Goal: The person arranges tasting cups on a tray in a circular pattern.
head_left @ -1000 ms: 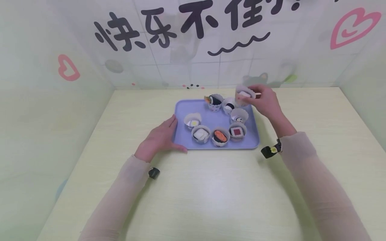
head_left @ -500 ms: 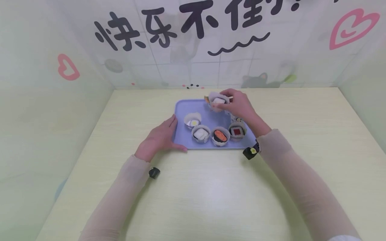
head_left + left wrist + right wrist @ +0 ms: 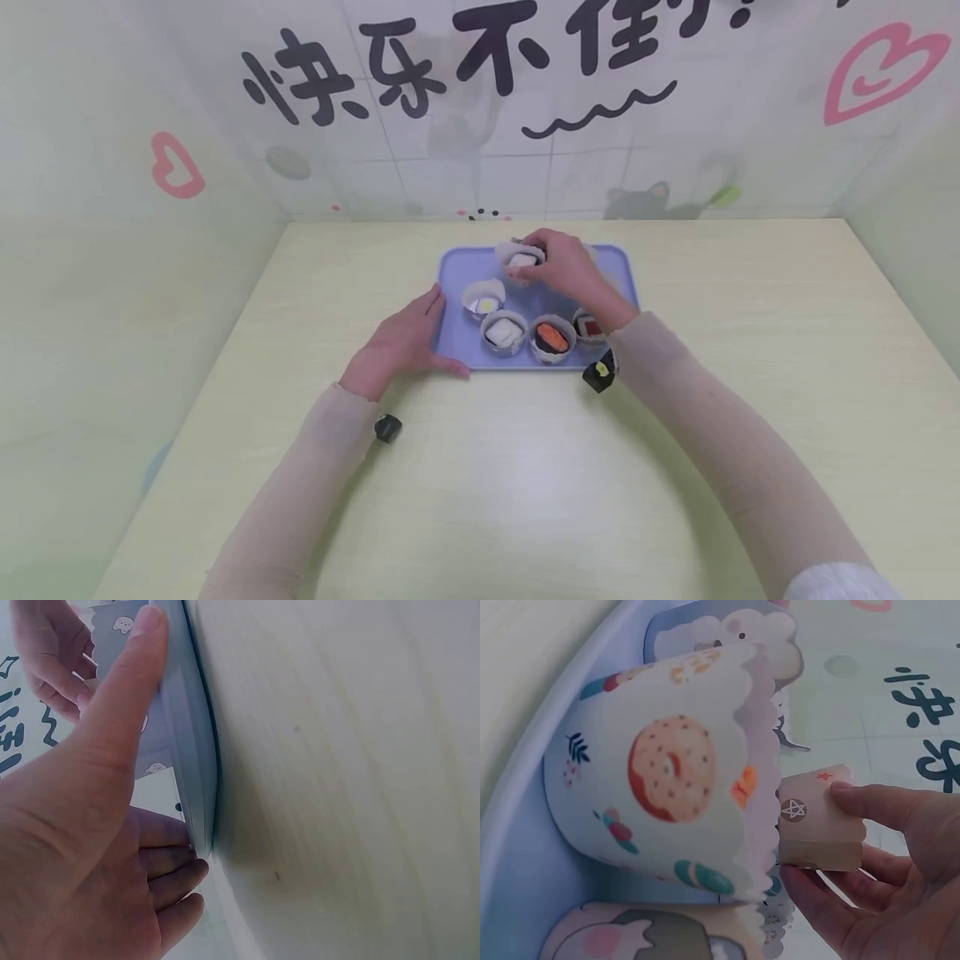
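At the blue tray (image 3: pixel 459 265), my left hand (image 3: pixel 408 333) touches the near left corner, its thumb along the front rim and its straight fingers along the left side. Above the tray's back part, my right hand (image 3: pixel 562 262) pinches a paper baking cup (image 3: pixel 814 825) with a white piece in it, between thumb and fingers. Just in front stands a cup with a yellow-and-white piece (image 3: pixel 486 306). Nearer are cups with a white piece (image 3: pixel 504 333), salmon-topped sushi (image 3: pixel 552 337) and a red-centred piece (image 3: pixel 591 326). My right hand and arm mostly hide the cups behind.
In the right wrist view, a donut-print cup (image 3: pixel 671 769) stands close to the tray wall, beside other printed cups. The pale wooden table (image 3: pixel 517 483) runs back to a wall (image 3: pixel 480 179) with large black characters.
My right hand has carried the paper baking cup leftward from the tray's back right corner, past the shrimp roll's cup. My left hand stays at the tray corner.
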`<state>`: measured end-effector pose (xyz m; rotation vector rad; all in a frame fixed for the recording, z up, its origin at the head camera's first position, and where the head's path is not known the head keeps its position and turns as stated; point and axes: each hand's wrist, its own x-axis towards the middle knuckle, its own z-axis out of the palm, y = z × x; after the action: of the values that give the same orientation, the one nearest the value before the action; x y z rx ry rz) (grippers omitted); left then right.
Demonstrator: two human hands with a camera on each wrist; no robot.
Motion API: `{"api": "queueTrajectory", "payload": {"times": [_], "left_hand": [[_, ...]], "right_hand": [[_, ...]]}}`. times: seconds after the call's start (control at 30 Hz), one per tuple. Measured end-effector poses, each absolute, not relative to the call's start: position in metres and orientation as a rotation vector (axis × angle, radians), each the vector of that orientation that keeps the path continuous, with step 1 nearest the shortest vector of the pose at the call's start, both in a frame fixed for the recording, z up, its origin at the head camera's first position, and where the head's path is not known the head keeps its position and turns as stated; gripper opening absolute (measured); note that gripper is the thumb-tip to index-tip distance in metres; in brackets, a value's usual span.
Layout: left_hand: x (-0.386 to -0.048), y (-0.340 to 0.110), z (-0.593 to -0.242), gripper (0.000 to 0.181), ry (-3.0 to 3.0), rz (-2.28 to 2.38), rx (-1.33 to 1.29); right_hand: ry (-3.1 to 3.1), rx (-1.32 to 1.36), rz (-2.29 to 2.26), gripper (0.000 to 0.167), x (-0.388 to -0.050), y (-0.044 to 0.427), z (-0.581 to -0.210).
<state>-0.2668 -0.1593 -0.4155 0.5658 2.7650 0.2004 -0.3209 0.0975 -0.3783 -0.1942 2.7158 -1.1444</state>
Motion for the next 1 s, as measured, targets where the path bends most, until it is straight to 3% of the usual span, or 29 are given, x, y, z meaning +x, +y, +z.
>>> {"api": "queueTrajectory", "payload": {"times": [0.3, 0.6, 0.83, 1.0], "left_hand": [[-0.268, -0.157, -0.415, 0.138, 2.759, 0.186, 0.565], [-0.271, -0.157, -0.415, 0.138, 2.752, 0.181, 0.556], [-0.277, -0.163, -0.417, 0.135, 2.755, 0.154, 0.546], [-0.289, -0.168, -0.418, 0.116, 2.811, 0.210, 0.526]], "right_hand": [[2.745, -0.270, -1.049, 0.059, -0.325, 0.085, -0.381], [2.722, -0.349, -1.023, 0.046, -0.326, 0.086, -0.379], [2.713, -0.300, -1.157, 0.046, -0.322, 0.116, -0.372], [2.810, -0.289, -1.129, 0.049, -0.316, 0.153, -0.369]]}}
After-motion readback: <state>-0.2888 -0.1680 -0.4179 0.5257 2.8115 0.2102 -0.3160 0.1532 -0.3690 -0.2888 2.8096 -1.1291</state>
